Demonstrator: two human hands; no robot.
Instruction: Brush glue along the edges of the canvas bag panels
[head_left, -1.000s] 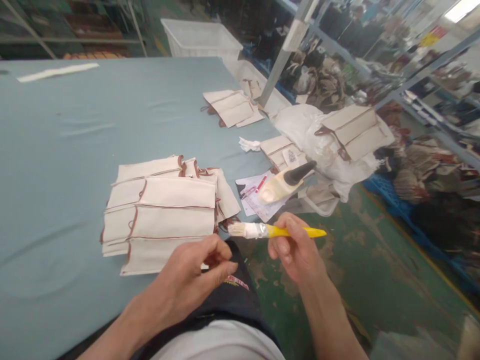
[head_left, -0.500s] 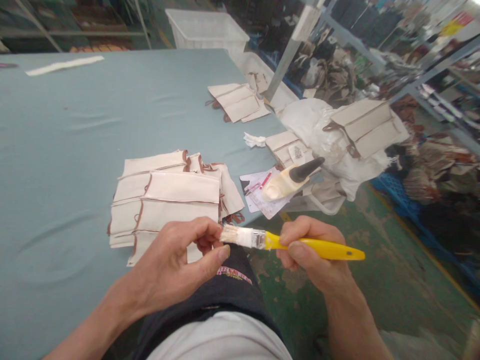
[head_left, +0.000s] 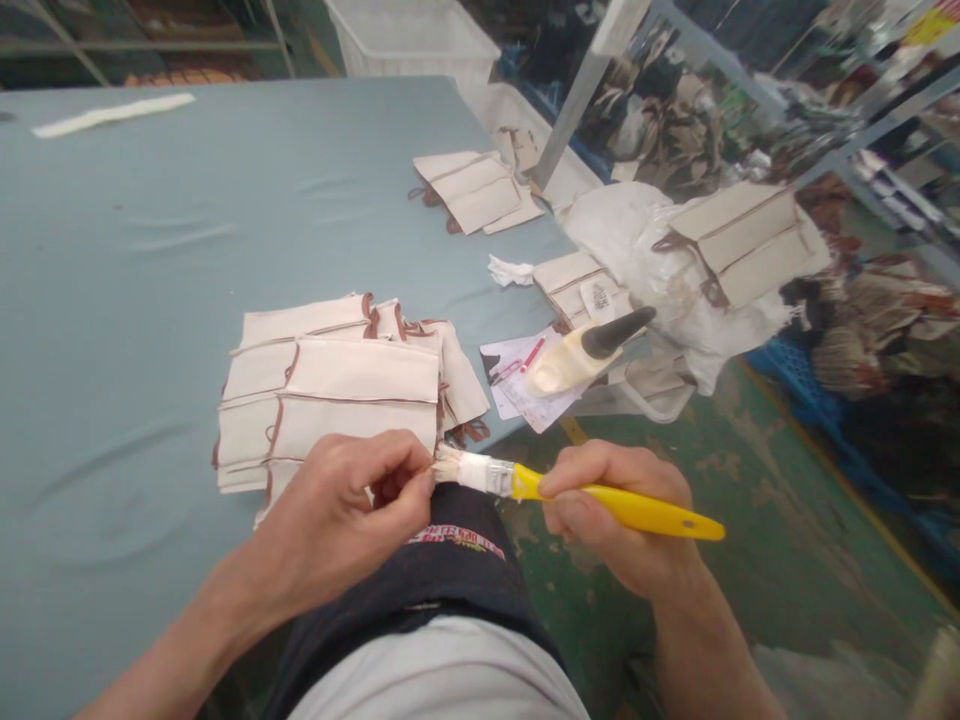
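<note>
My right hand (head_left: 619,510) is wrapped round the yellow handle of a paintbrush (head_left: 645,507), whose pale bristles point left. At the bristle tips, my left hand (head_left: 356,500) has its thumb and forefinger pressed together; whether it pinches the bristles or something small is hidden. Just beyond my left hand, on the blue-green table cover (head_left: 135,330), lies a pile of cream fabric pieces (head_left: 360,370) with brown edging and loops. To its right a cream container with a black nozzle (head_left: 562,362) rests on papers (head_left: 510,395) with a red pen (head_left: 533,354).
More cream pieces (head_left: 476,188) lie near the table's right edge, beside a metal post (head_left: 574,120). A plastic bag (head_left: 637,240) with fabric on it stands at the right. A white bin (head_left: 412,40) is behind the table; a white strip (head_left: 112,116) lies far left.
My left thumb and forefinger have closed together. The brush has moved slightly left with my right hand, its handle end tilting a little lower. The view has shifted slightly.
</note>
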